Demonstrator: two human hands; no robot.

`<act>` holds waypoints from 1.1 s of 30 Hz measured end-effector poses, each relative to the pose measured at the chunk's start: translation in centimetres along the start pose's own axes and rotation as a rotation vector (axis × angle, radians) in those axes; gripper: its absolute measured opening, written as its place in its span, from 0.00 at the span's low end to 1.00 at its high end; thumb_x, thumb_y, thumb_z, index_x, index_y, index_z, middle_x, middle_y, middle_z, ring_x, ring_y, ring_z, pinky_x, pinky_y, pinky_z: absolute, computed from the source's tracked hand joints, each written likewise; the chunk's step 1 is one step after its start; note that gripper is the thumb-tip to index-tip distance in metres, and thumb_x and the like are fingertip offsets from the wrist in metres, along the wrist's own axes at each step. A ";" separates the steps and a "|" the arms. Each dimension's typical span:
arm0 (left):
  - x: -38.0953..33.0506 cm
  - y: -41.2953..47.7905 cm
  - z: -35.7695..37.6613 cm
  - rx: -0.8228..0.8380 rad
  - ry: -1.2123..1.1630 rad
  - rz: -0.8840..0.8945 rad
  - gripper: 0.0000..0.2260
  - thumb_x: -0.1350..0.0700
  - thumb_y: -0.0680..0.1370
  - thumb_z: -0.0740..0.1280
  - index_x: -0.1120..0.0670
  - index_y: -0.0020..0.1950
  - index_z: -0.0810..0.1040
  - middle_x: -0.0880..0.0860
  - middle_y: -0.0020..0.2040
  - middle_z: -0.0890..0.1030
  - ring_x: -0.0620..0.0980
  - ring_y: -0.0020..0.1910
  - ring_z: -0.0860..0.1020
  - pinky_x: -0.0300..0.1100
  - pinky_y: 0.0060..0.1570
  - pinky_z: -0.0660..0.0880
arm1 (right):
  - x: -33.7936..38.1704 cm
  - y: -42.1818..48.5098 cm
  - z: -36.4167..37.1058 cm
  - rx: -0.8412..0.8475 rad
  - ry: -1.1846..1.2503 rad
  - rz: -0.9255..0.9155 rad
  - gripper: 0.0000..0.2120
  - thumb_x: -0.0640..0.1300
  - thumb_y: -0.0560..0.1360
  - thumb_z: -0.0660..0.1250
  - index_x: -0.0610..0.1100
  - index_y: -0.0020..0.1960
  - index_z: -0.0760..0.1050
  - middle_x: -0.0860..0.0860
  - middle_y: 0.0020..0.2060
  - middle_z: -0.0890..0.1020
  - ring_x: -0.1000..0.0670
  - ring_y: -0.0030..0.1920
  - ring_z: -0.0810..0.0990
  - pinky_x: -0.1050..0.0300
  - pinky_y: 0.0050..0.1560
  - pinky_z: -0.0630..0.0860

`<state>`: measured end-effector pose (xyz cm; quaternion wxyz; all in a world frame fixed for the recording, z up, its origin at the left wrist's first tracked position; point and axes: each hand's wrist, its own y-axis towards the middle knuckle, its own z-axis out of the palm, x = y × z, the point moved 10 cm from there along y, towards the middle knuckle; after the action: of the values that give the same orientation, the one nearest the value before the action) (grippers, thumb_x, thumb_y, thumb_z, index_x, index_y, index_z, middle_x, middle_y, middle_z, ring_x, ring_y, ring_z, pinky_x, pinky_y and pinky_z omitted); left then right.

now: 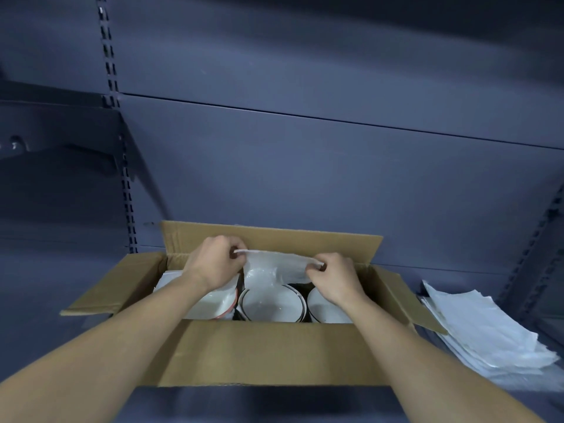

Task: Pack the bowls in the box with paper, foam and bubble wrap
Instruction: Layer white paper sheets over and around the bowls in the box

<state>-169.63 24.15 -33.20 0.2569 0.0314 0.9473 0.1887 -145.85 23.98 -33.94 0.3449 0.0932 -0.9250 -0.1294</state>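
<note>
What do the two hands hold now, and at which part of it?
One whitish packing sheet: the left hand pinches its upper left corner, the right hand its upper right corner.

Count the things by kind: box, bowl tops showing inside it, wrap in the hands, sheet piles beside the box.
Cardboard box: 1
Bowl tops showing (red-rimmed bowl, black-rimmed bowl, right bowl): 3
Bubble wrap sheet, pinched by left hand and right hand: 1
Pile of sheets: 1
Total: 6

Two slim forearms, uncovered along all their visible length, with faint tendon lines near the wrists. Bare left hand [213,264] and bare right hand [334,277], knuckles ridged, wrist bones showing faintly.
</note>
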 end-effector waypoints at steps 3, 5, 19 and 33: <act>-0.8 0.1 -1.0 -0.079 -0.006 0.066 0.06 0.54 0.76 0.64 0.46 0.44 0.81 0.43 0.42 0.82 0.49 0.45 0.79 0.45 0.41 0.76 | -0.1 0.3 -0.5 -0.046 0.015 0.014 0.16 0.42 0.77 0.64 0.44 0.32 0.66 0.51 0.25 0.66 0.52 0.26 0.62 0.60 0.27 0.58; -1.2 0.0 -1.6 -0.130 -0.043 0.116 0.06 0.54 0.76 0.65 0.45 0.44 0.81 0.42 0.43 0.82 0.47 0.44 0.79 0.46 0.43 0.77 | 0.1 0.3 -0.9 -0.074 0.045 -0.002 0.19 0.42 0.77 0.63 0.44 0.30 0.61 0.50 0.25 0.64 0.51 0.27 0.60 0.59 0.28 0.58; -0.7 -0.5 -0.2 -0.026 0.033 0.040 0.05 0.54 0.74 0.66 0.45 0.43 0.80 0.42 0.43 0.81 0.47 0.45 0.78 0.42 0.41 0.74 | -0.1 0.2 -0.3 -0.027 0.003 0.008 0.10 0.40 0.75 0.64 0.43 0.35 0.77 0.50 0.28 0.75 0.50 0.30 0.70 0.65 0.27 0.62; -1.2 -0.8 -0.8 -0.102 0.065 0.144 0.04 0.53 0.74 0.67 0.45 0.43 0.80 0.43 0.45 0.78 0.46 0.49 0.76 0.45 0.44 0.75 | -0.3 -0.4 0.0 0.047 -0.018 -0.009 0.13 0.41 0.75 0.65 0.46 0.32 0.77 0.53 0.26 0.74 0.54 0.29 0.69 0.67 0.26 0.62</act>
<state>-168.93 22.95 -32.33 0.2130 0.0801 0.9396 0.2558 -145.58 23.71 -34.18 0.3340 0.1040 -0.9303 -0.1101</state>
